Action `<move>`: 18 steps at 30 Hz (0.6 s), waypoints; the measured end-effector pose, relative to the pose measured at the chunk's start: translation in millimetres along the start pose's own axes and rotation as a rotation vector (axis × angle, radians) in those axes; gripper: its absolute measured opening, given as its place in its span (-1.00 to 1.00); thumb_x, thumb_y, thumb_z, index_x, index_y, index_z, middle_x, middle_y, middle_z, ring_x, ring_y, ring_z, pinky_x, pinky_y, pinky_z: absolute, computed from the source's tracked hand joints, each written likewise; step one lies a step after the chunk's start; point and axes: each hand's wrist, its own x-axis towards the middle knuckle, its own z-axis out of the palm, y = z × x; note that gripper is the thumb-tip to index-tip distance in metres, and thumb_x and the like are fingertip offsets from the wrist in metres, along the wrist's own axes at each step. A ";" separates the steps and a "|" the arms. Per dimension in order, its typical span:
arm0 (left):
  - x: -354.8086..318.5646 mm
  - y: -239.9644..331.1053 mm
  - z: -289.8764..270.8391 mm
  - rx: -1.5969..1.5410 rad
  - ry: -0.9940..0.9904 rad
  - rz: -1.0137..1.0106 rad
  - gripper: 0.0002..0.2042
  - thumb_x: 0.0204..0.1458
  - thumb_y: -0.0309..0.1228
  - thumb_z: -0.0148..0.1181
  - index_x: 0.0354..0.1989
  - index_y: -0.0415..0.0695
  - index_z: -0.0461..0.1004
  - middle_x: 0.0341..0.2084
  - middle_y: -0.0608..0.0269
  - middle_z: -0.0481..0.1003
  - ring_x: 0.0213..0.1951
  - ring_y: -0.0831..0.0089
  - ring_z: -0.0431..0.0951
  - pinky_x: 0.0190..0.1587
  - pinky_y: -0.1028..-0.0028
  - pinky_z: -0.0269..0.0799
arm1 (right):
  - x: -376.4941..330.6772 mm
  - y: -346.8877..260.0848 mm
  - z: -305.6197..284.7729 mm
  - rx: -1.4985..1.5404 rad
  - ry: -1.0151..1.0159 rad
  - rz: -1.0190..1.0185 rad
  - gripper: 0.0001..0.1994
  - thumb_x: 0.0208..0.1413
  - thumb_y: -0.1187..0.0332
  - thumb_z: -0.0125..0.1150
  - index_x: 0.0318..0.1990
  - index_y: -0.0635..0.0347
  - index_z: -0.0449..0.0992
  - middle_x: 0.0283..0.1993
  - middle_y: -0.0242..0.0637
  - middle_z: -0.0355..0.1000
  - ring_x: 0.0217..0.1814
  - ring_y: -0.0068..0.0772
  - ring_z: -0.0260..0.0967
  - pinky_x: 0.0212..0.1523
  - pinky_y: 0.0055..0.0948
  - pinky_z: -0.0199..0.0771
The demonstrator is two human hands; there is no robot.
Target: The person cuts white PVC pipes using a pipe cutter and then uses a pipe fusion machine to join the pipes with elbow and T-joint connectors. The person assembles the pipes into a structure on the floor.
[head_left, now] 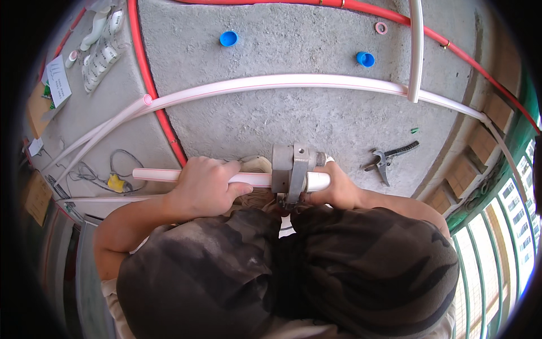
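Down on the concrete floor (293, 113) we go, and the left hand (204, 183) is wrapped tight around a short white pipe (155, 175), fingers curled over the top so the length lies level and lines up with the grey fusion tool (292, 168) sitting between the two hands. Over on the other side, the right hand (334, 189) is clamped around a white fitting (317, 181) at the tool's far face, thumb side tucked in close; the grip looks firm, both pieces pressed toward the metal block from opposite ends, which I'd judge is why the hands sit so squarely in line. The tool stands upright just ahead of the person's knees, which are covered in dark camouflage cloth. Beyond it, a long white pipe (271, 83) bows across the floor, crossed near its right end by another white pipe (416, 51) running up and away. A red hose (148, 79) snakes down the left and a second loops along the top. Two blue caps (228, 38) lie well apart on the bare concrete, and a dark pipe cutter (387, 158) rests to the right, near the working hand but untouched. Off to the left, a yellow plug with a grey cable (116, 182) lies below the short pipe's free end.
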 end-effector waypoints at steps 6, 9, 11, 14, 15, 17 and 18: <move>-1.5 0.8 7.8 0.053 0.090 0.064 -0.62 0.02 -0.09 0.36 -0.44 -0.22 0.54 -0.58 -0.01 0.55 -0.52 -0.01 0.60 -0.44 0.09 0.48 | 0.7 2.9 1.3 0.116 -0.037 0.015 -0.77 -0.12 0.50 0.43 -0.24 0.30 0.65 -0.35 -0.36 0.58 -0.31 -0.56 0.47 -0.30 -0.47 0.43; -2.4 0.6 11.9 0.093 0.131 0.093 -0.63 0.01 -0.09 0.36 -0.44 -0.21 0.54 -0.58 0.03 0.54 -0.52 0.03 0.60 -0.45 0.11 0.49 | 0.8 1.8 0.9 0.194 -0.055 0.020 -0.77 -0.15 0.50 0.41 -0.26 0.31 0.66 -0.36 -0.36 0.58 -0.33 -0.55 0.47 -0.31 -0.47 0.42; -3.0 0.4 13.8 0.114 0.146 0.099 -0.63 0.02 -0.08 0.36 -0.43 -0.20 0.55 -0.58 0.05 0.54 -0.53 0.05 0.60 -0.46 0.12 0.49 | 0.7 -0.7 1.7 0.224 -0.054 0.029 -0.77 -0.16 0.50 0.41 -0.26 0.31 0.66 -0.36 -0.35 0.58 -0.32 -0.54 0.47 -0.30 -0.46 0.42; -2.2 0.4 11.4 0.095 0.099 0.075 -0.62 0.03 -0.08 0.35 -0.41 -0.22 0.55 -0.57 -0.01 0.55 -0.52 0.00 0.60 -0.44 0.09 0.49 | 0.7 -5.5 2.1 0.210 -0.048 0.052 -0.75 -0.17 0.50 0.40 -0.25 0.32 0.66 -0.35 -0.33 0.59 -0.31 -0.52 0.48 -0.29 -0.44 0.43; -1.4 1.3 10.3 0.083 0.071 0.058 -0.62 0.04 -0.07 0.34 -0.40 -0.23 0.55 -0.57 -0.04 0.56 -0.52 -0.02 0.60 -0.44 0.08 0.49 | 1.1 -4.7 1.5 0.172 -0.048 0.063 -0.75 -0.17 0.50 0.40 -0.24 0.32 0.66 -0.34 -0.32 0.59 -0.31 -0.51 0.49 -0.29 -0.43 0.44; 0.2 3.3 8.3 0.057 0.017 0.025 -0.60 0.05 -0.07 0.33 -0.39 -0.24 0.56 -0.58 -0.10 0.56 -0.50 -0.06 0.60 -0.42 0.06 0.49 | 2.7 -0.1 2.5 0.110 -0.038 0.075 -0.74 -0.16 0.50 0.39 -0.23 0.32 0.66 -0.34 -0.31 0.60 -0.30 -0.50 0.50 -0.28 -0.42 0.45; 1.0 3.7 7.8 0.044 -0.004 0.005 -0.60 0.05 -0.06 0.33 -0.39 -0.25 0.56 -0.58 -0.12 0.56 -0.49 -0.08 0.60 -0.41 0.05 0.48 | 5.0 4.2 4.1 0.086 -0.025 0.076 -0.74 -0.16 0.50 0.39 -0.22 0.32 0.66 -0.33 -0.30 0.60 -0.29 -0.50 0.50 -0.28 -0.42 0.45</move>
